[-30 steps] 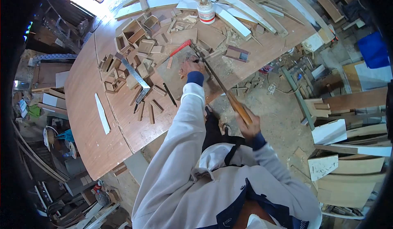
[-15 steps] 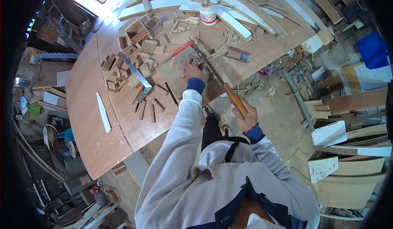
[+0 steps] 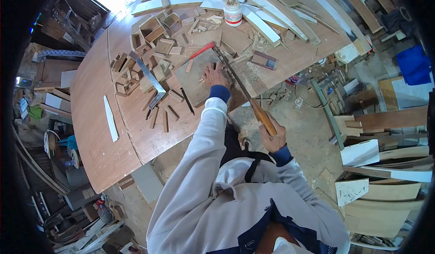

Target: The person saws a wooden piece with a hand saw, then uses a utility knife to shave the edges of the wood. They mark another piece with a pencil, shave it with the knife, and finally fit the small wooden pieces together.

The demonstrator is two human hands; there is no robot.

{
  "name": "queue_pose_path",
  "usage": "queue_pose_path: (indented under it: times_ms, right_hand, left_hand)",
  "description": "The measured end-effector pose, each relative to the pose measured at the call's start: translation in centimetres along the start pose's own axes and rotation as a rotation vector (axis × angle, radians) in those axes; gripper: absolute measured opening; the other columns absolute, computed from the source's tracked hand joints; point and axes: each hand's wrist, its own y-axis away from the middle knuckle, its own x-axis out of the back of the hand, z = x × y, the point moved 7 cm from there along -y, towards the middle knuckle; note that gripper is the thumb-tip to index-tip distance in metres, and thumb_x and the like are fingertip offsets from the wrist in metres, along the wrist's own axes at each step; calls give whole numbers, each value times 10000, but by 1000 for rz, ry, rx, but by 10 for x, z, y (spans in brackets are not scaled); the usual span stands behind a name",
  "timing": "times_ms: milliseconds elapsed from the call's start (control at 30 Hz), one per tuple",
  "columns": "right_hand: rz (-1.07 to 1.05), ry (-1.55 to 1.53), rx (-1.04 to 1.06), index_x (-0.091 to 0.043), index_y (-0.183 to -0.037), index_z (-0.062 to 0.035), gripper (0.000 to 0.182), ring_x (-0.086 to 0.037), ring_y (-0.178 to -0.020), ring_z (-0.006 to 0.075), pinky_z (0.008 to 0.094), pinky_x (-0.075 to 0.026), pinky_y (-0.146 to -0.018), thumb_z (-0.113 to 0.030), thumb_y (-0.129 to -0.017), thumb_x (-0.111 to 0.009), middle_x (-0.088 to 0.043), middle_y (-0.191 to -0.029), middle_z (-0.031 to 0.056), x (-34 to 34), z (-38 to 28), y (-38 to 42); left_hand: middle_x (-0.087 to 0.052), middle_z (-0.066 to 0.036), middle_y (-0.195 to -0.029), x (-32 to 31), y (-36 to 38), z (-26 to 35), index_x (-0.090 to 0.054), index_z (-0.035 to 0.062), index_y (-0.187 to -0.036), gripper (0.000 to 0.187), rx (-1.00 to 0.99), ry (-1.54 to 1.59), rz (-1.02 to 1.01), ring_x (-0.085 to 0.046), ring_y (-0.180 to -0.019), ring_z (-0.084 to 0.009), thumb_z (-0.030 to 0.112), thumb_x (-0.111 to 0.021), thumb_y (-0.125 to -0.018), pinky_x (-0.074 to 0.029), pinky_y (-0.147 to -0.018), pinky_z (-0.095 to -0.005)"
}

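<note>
My right hand [image 3: 273, 134] is wrapped around the wooden handle of a long, thin handsaw [image 3: 241, 84], seen nearly edge-on. Its blade slants up and left over the table edge, passing just right of my left hand [image 3: 216, 75]. That hand presses down on a flat board [image 3: 187, 75], its fingers over a small piece of wood mostly hidden beneath them. A red-handled tool [image 3: 202, 51] lies beyond the fingers, close to the blade's far end. Left of the board are a dark thin rod [image 3: 187, 101] and a metal try square [image 3: 150, 76].
Small wooden frames [image 3: 152, 29] and offcuts [image 3: 171, 112] crowd the table [image 3: 93, 131]. A white glue tub [image 3: 233, 15] stands at the back beside long curved strips [image 3: 263, 25]. Stacked boards [image 3: 385, 197] fill the floor at right. A white strip [image 3: 110, 118] lies at left.
My right hand and the saw have shifted slightly down, with the blade still beside my left hand. My left hand stays on the board. The view has tilted slightly.
</note>
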Motion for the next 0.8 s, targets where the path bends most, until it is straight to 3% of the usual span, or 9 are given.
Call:
queue_pose_path:
  times_ms: [167,367,567,667,800]
  right_hand:
    - [-27,103,40,-525,-1179,-28,396,-669,-724,282,328,-517,-624,-88,-791,-570,-646,-916,176,22,-17,23]
    - [25,179,121,-528,-1162,-48,372,-660,-699,287,310,-511,-589,-78,-794,-565,-643,-916,160,31,-16,47]
    - [-57,47,-23,-488,-1214,-66,435,-667,-711,253,297,-510,-592,-41,-788,-571,-646,-898,157,13,-16,18]
    - [-100,38,-85,-490,-1212,-73,423,-660,-713,275,322,-516,-614,-62,-794,-556,-637,-894,160,18,-22,25]
    - [-70,216,25,-495,-1202,-64,413,-653,-705,293,341,-514,-624,-66,-792,-548,-631,-879,160,32,-23,44]
  left_hand:
    - [-480,-109,-1096,0,0,2,-581,175,-1016,369,7,28,-10,-421,-1105,-308,20,-549,-682,-321,-883,-480]
    - [-479,-104,-1122,2,-2,3,-567,172,-1033,426,39,15,-69,-411,-1134,-311,4,-589,-641,-318,-893,-479]
    - [-474,-113,-1138,5,-2,4,-555,149,-1034,446,44,28,-102,-405,-1146,-314,-4,-605,-618,-320,-897,-472]
    - [-473,-113,-1138,-1,-3,1,-550,151,-1041,450,39,-12,-92,-406,-1147,-307,-3,-604,-621,-319,-899,-473]
    - [-468,-120,-1144,-3,-4,-4,-545,156,-1051,456,64,52,-100,-402,-1154,-314,0,-601,-626,-317,-907,-480]
